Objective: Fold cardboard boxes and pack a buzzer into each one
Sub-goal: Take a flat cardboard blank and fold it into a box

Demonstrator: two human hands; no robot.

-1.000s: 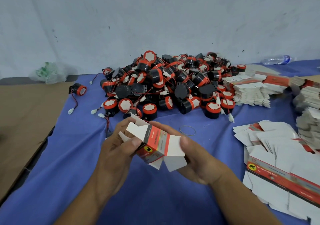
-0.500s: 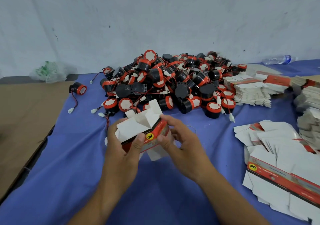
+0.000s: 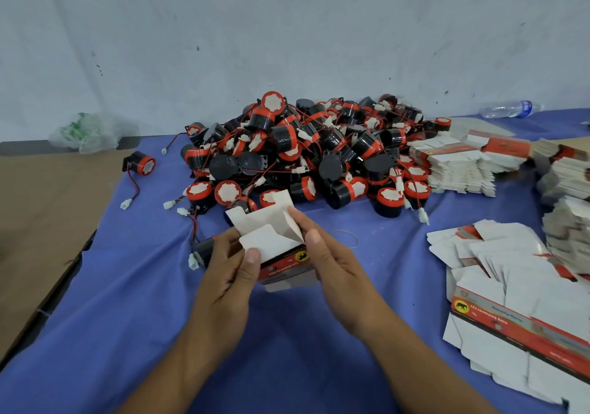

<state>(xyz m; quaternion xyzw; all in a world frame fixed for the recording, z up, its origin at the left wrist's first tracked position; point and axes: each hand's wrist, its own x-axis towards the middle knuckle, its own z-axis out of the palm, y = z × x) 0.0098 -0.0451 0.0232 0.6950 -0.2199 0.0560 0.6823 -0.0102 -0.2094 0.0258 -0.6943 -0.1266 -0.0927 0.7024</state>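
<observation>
Clearly this is early in the job, with far more left than done. One box (image 3: 271, 241) is in hand, held just above the blue cloth (image 3: 127, 302) in front of the heap of buzzers (image 3: 303, 158). It has been opened into a sleeve and its white end flaps are half turned in, but neither end looks closed. The left hand (image 3: 230, 273) grips the box from its side, thumb pressed on the nearer flap, while the right hand (image 3: 332, 263) pinches the side flap between thumb and forefinger. As I read it, that is the fold-in of one end.

No buzzer appears to be in this box yet, though its inside is hidden. A dark buzzer (image 3: 204, 249) lies on the cloth just behind the left hand, perhaps the next one to go in. No closed, packed box is in view. What remains is plain enough: the heap is large, and the flat cartons – bundled stacks (image 3: 456, 168) at the far right and a loose spread (image 3: 510, 267) nearer – are all unfolded
</observation>
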